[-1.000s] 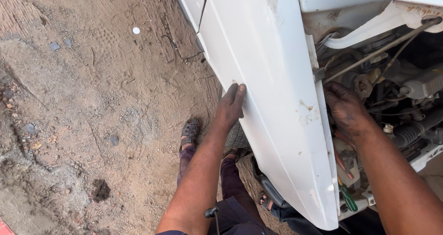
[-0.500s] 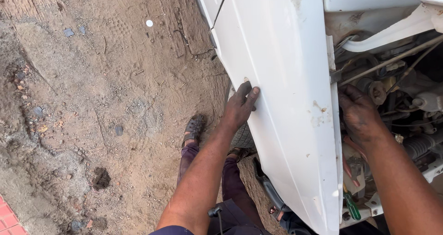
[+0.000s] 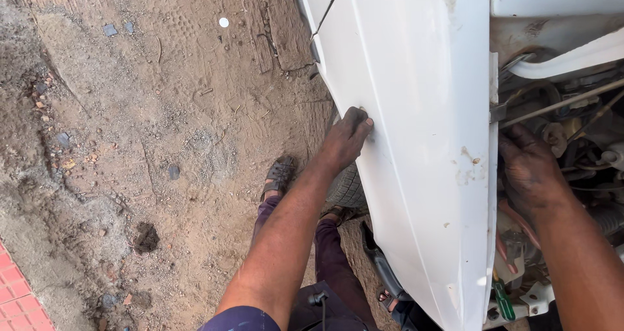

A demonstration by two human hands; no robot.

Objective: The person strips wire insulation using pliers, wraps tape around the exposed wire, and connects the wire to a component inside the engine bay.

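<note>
In the head view, we see our left hand (image 3: 348,139) near the centre, fingers curled and pressed against the outer face of a white car fender panel (image 3: 416,142) — touching it, gripping nothing. The panel runs from twelve o'clock down to five o'clock. Our right hand (image 3: 530,172) sits at three o'clock, on the far side of the panel's edge, resting palm down among the engine bay parts (image 3: 585,149); we cannot tell whether it clasps anything. A green-handled screwdriver (image 3: 502,300) stands at five o'clock, below that hand. A tyre (image 3: 346,189) shows just under our left wrist, and our sandalled foot (image 3: 279,175) rests on the dirt ground (image 3: 149,142) — at nine o'clock.
</note>
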